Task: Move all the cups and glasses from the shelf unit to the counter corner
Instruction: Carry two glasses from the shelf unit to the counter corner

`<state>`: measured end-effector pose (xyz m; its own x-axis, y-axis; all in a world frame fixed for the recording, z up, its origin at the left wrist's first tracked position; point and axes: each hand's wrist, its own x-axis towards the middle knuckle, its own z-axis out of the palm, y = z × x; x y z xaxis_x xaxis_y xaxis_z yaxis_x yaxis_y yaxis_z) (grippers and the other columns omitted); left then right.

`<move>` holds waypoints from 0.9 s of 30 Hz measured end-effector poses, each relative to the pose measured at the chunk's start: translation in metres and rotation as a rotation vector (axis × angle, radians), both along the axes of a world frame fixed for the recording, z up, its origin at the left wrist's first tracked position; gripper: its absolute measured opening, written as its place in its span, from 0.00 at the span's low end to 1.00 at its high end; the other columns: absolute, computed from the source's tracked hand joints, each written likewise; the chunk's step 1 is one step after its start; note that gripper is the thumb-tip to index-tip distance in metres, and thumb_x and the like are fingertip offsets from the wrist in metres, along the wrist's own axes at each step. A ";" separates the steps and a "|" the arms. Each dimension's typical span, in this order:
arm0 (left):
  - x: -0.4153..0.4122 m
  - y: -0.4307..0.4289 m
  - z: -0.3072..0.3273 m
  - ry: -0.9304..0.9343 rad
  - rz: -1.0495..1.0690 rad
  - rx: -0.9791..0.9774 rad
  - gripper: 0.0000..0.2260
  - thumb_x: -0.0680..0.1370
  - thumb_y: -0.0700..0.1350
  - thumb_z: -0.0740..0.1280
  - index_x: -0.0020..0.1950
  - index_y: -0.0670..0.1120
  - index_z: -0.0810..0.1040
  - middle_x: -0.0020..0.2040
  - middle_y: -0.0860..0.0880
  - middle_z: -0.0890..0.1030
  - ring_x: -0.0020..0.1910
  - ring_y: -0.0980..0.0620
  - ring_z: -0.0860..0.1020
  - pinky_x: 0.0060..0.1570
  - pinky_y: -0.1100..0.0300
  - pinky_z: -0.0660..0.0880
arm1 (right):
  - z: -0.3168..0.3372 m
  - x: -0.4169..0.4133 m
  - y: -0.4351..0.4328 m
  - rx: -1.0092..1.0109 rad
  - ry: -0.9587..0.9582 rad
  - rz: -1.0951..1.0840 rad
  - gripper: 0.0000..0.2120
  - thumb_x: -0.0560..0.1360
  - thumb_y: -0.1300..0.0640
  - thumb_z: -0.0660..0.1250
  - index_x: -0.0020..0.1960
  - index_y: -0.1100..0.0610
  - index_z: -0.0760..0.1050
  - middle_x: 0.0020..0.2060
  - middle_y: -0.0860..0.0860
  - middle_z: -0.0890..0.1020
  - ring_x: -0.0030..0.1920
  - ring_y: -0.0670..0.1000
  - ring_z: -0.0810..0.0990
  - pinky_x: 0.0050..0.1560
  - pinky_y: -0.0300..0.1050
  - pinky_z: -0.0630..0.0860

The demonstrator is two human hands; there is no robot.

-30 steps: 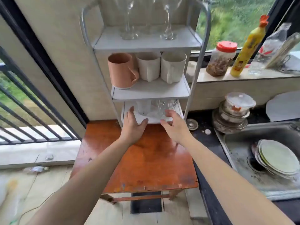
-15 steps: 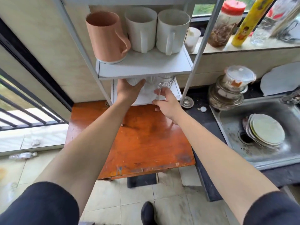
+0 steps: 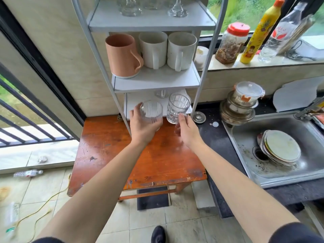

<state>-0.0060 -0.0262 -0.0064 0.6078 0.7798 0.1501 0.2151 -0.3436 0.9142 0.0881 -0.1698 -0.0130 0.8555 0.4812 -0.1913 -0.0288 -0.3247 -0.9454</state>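
My left hand (image 3: 142, 128) grips a clear striped glass (image 3: 151, 110), held just in front of the white shelf unit's (image 3: 156, 81) bottom tier. My right hand (image 3: 188, 132) holds a clear patterned glass (image 3: 178, 106) by its base, beside the first. One more glass (image 3: 162, 93) stands further back on the bottom tier, half hidden. On the middle tier stand an orange mug (image 3: 122, 55) and two white mugs (image 3: 153, 49) (image 3: 181, 50). Stemmed glasses (image 3: 177, 7) stand on the top tier, cut off by the frame.
The shelf unit stands on an orange wooden table (image 3: 140, 155). To the right are a dark counter (image 3: 213, 135), stacked lidded bowls (image 3: 243, 102) and a steel sink (image 3: 280, 148) holding plates. A jar (image 3: 232, 42) and bottles line the window sill. A railing is at the left.
Both hands reached into the bottom tier, closed on a glass each and pulled them out toward me. The camera view has shifted down and back.
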 end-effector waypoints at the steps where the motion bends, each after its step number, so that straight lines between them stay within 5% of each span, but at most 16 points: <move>1: -0.006 -0.009 -0.002 0.010 -0.005 -0.002 0.35 0.65 0.48 0.80 0.69 0.51 0.69 0.56 0.52 0.68 0.50 0.62 0.70 0.48 0.84 0.60 | -0.001 -0.006 -0.011 -0.005 -0.016 -0.009 0.19 0.83 0.39 0.54 0.51 0.52 0.75 0.41 0.50 0.80 0.43 0.52 0.81 0.47 0.50 0.79; 7: -0.019 -0.072 -0.018 0.057 -0.145 0.032 0.34 0.64 0.49 0.81 0.67 0.50 0.72 0.57 0.53 0.71 0.57 0.58 0.69 0.54 0.80 0.60 | -0.016 -0.037 -0.103 -0.056 -0.006 -0.158 0.20 0.85 0.43 0.53 0.44 0.55 0.73 0.37 0.51 0.80 0.37 0.49 0.81 0.46 0.50 0.78; 11: 0.008 -0.136 -0.009 0.026 -0.376 -0.013 0.31 0.63 0.52 0.79 0.60 0.66 0.68 0.55 0.62 0.77 0.54 0.58 0.77 0.55 0.64 0.72 | -0.016 -0.037 -0.192 -0.087 -0.014 -0.344 0.21 0.85 0.44 0.54 0.44 0.59 0.74 0.37 0.51 0.80 0.35 0.49 0.80 0.43 0.50 0.76; 15: 0.047 -0.226 0.010 -0.058 -0.566 -0.052 0.29 0.60 0.56 0.77 0.57 0.69 0.69 0.53 0.68 0.79 0.52 0.66 0.77 0.53 0.72 0.70 | -0.001 -0.033 -0.296 -0.084 -0.074 -0.564 0.20 0.83 0.41 0.55 0.44 0.54 0.75 0.37 0.48 0.81 0.33 0.46 0.81 0.43 0.51 0.77; 19: 0.077 -0.338 0.034 -0.122 -0.794 -0.085 0.34 0.61 0.55 0.78 0.63 0.64 0.68 0.57 0.64 0.78 0.57 0.63 0.77 0.61 0.63 0.72 | 0.021 -0.045 -0.411 -0.045 -0.163 -0.811 0.21 0.76 0.31 0.54 0.39 0.45 0.75 0.33 0.46 0.81 0.33 0.49 0.82 0.42 0.51 0.76; 23: 0.084 -0.471 0.055 -0.158 -0.972 -0.125 0.38 0.61 0.55 0.81 0.68 0.62 0.68 0.63 0.58 0.78 0.63 0.61 0.76 0.64 0.66 0.70 | 0.034 -0.075 -0.535 -0.013 -0.227 -1.030 0.24 0.75 0.31 0.54 0.39 0.50 0.72 0.32 0.46 0.78 0.29 0.44 0.79 0.40 0.48 0.74; 27: 0.069 -0.614 0.069 -0.171 -1.122 -0.209 0.36 0.62 0.51 0.81 0.67 0.54 0.70 0.62 0.52 0.79 0.61 0.56 0.78 0.66 0.46 0.73 | 0.044 -0.123 -0.664 -0.077 -0.273 -1.170 0.21 0.83 0.40 0.55 0.39 0.54 0.71 0.33 0.47 0.78 0.29 0.43 0.78 0.42 0.51 0.75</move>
<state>0.0634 -0.6401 0.0622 0.9591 -0.1667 0.2287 -0.2474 -0.1015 0.9636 -0.0350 -0.8338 0.0307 0.7827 -0.6184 0.0701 -0.1453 -0.2912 -0.9456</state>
